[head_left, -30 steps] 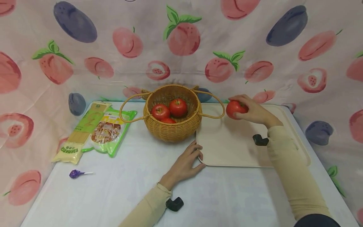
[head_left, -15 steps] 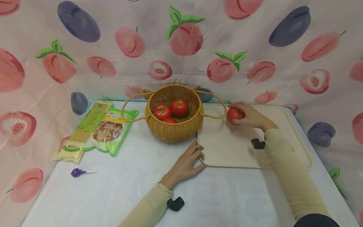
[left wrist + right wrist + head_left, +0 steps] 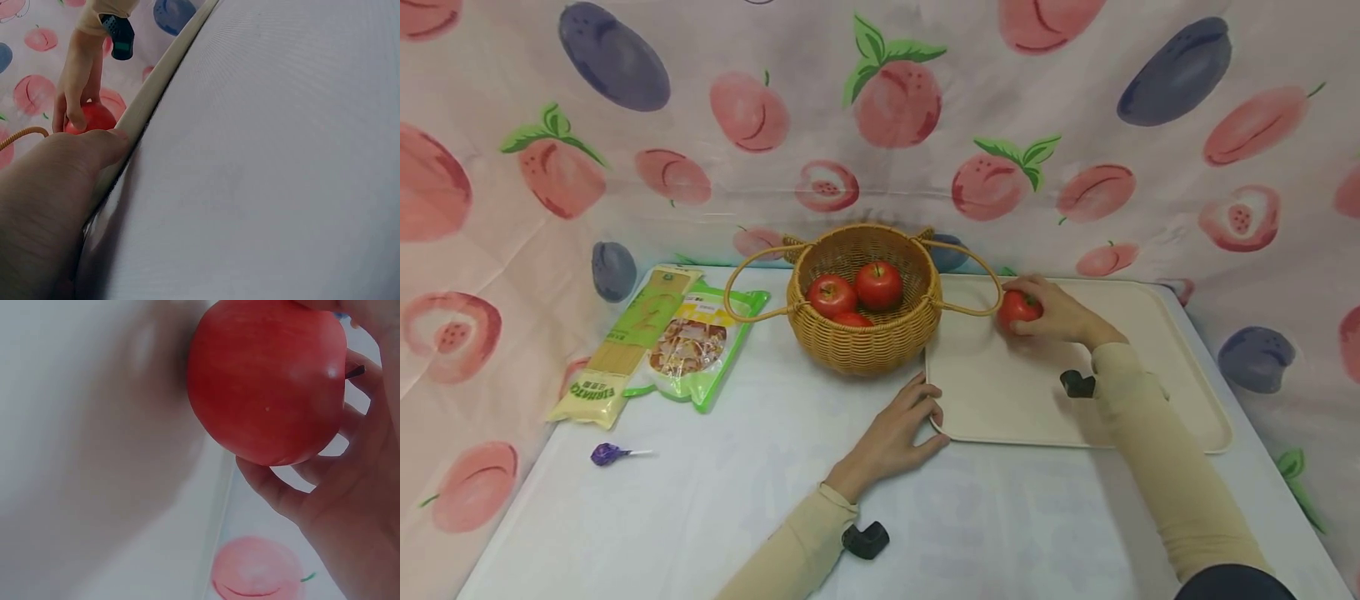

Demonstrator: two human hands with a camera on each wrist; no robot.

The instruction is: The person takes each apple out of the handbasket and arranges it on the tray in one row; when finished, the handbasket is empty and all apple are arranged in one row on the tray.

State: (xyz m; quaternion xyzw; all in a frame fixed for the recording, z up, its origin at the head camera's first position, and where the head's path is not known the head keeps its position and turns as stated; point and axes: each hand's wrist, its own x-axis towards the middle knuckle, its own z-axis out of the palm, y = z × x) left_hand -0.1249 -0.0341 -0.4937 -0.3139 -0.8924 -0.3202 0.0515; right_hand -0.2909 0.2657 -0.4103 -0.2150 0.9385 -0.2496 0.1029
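Observation:
My right hand (image 3: 1056,312) holds a red apple (image 3: 1011,312) over the back left part of a cream tray (image 3: 1000,392). In the right wrist view the apple (image 3: 269,381) sits between thumb and fingers, its stem toward the palm. Its shadow falls close beside it on the tray; whether it touches the tray I cannot tell. My left hand (image 3: 891,437) holds the tray's front left corner, with the thumb along the front rim. In the left wrist view this thumb lies against the tray's edge (image 3: 159,78). Left of the tray, a wicker basket (image 3: 861,346) contains several red apples (image 3: 878,285).
One basket handle (image 3: 973,311) reaches over the tray close to the held apple. Left of the basket lie a noodle packet (image 3: 625,350) and a green-edged food bag (image 3: 696,342). A purple lollipop (image 3: 607,453) lies nearer the front. Fruit-patterned cloth (image 3: 880,183) hangs behind the table.
The right hand has lowered the apple toward the tray, slightly nearer the front. The left hand stays at the tray's corner. The whole head view has shifted slightly.

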